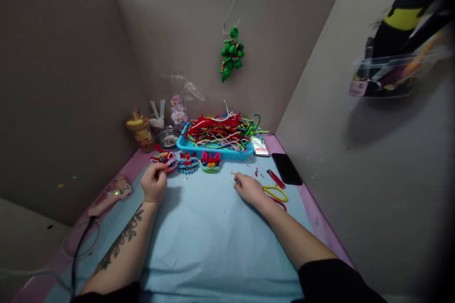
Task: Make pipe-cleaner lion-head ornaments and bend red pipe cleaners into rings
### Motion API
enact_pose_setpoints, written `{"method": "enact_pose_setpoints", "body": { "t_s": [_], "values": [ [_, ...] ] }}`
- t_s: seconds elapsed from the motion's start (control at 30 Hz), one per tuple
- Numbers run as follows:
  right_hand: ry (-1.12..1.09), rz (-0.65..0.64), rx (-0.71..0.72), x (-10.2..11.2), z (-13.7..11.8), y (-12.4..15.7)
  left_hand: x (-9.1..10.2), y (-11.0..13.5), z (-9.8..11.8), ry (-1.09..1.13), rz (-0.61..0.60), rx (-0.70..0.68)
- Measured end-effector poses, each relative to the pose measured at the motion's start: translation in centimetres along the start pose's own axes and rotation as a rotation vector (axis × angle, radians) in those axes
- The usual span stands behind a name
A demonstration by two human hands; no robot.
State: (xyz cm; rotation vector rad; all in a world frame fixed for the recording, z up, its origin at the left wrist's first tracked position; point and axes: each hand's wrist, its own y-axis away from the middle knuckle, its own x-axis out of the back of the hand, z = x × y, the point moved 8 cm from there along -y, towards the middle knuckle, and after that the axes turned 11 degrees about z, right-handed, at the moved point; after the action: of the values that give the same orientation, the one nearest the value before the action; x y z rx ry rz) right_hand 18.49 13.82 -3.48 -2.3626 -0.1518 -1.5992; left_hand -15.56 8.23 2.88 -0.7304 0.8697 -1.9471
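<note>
My left hand (154, 183) is closed, its fingertips against a pink and red animal-head figure (169, 163) made of fuzzy craft stems. Part of that figure is hidden behind the fingers. To its right stand a blue and red animal head (188, 163) and one in red, blue and green (211, 163). My right hand (248, 188) is pinched low over the blue cloth, with a thin whitish stick (229, 179) poking out from its fingertips. Beside that wrist lie pliers with yellow and red handles (279, 194), partly covered by the forearm.
Behind the figures, a blue tray (227, 152) overflows with colorful craft stems (220, 131). A metal bowl (168, 138) and a cup (140, 132) stand left. A pink glue gun (112, 196) lies far left. Right are a red cutter (276, 179) and a black phone (287, 169). Partitions enclose the table.
</note>
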Motion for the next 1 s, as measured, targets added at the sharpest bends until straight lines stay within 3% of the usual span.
{"method": "enact_pose_setpoints", "body": {
  "t_s": [0.2,0.63,0.87,1.0],
  "values": [
    [0.034,0.017,0.015,0.3,0.2,0.1,-2.6,1.7,0.7,0.033,-0.181,0.029],
    [0.144,0.121,0.023,-0.8,0.6,-0.7,-4.8,4.5,2.2,0.144,-0.501,0.107],
    [-0.134,0.295,0.144,1.2,-0.2,-0.7,-5.5,5.8,2.3,0.178,-0.606,0.114],
    [-0.144,0.214,0.199,2.2,-1.0,-0.7,-6.1,6.9,3.2,0.220,-0.732,0.075]
  ]
}}
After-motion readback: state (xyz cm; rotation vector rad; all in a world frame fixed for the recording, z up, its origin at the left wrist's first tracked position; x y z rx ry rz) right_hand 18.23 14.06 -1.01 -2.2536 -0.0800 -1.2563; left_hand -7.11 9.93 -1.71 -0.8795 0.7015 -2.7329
